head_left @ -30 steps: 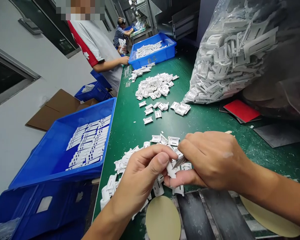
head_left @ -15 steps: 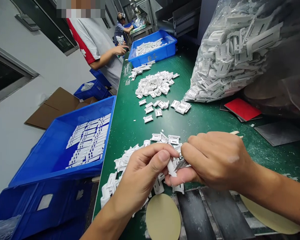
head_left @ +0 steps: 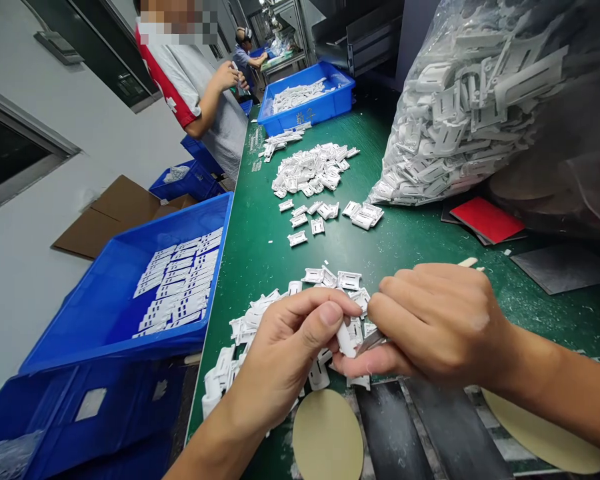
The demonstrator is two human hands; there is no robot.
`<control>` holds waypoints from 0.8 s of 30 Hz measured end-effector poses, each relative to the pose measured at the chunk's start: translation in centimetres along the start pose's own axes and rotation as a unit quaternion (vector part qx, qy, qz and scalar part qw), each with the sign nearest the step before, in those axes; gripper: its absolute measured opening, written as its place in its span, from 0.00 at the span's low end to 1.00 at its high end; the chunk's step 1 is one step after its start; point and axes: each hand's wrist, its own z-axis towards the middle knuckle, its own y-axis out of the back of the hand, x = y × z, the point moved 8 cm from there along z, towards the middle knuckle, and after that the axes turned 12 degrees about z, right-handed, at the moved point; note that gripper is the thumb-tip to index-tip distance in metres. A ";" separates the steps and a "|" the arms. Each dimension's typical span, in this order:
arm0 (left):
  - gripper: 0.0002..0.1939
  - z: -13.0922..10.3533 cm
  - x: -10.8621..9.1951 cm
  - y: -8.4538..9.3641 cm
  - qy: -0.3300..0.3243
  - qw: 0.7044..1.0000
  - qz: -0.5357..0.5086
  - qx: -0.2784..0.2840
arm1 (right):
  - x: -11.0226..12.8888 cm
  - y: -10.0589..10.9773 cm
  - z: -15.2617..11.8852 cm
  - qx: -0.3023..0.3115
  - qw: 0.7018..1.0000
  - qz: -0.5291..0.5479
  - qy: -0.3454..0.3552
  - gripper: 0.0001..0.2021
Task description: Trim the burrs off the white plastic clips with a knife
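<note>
Between thumb and fingers, my left hand (head_left: 300, 340) pinches a small white plastic part (head_left: 347, 340). My right hand (head_left: 435, 320) is closed around a knife whose metal blade (head_left: 370, 341) lies against the edge of that part; the handle is hidden in the fist. The right thumb stretches under the part's lower end. Beneath and behind both hands, a loose heap of white plastic parts (head_left: 260, 312) spreads on the green table (head_left: 260, 257). A round yellowish disc (head_left: 328, 437) lies just below my hands.
A blue bin (head_left: 105, 267) with rows of white parts stands left of the table. A clear bag (head_left: 460, 120) full of white parts sits at the right. Farther back are another parts pile (head_left: 310, 170), a blue crate (head_left: 307, 113) and a co-worker (head_left: 200, 93).
The blade has shifted slightly lower along the white part, and my right hand has moved a little right. The co-worker's hands have lifted away from the table edge.
</note>
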 end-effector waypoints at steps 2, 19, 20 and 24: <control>0.08 0.0 -0.4 0.7 -0.022 0.999 0.023 -0.035 | -0.2 0.2 -0.1 -0.016 0.999 0.038 -0.004 0.28; 0.13 -1.6 -4.7 4.8 -0.143 0.849 0.402 -0.312 | -7.1 -4.5 -2.0 0.139 0.946 0.065 -0.284 0.11; 0.13 -1.8 -4.8 4.9 -0.149 0.850 0.393 -0.319 | -7.4 -5.3 -1.7 0.164 0.940 0.063 -0.293 0.11; 0.12 -2.4 -5.2 4.7 -0.175 0.847 0.368 -0.341 | -9.2 -8.5 1.0 0.209 0.929 0.041 -0.304 0.17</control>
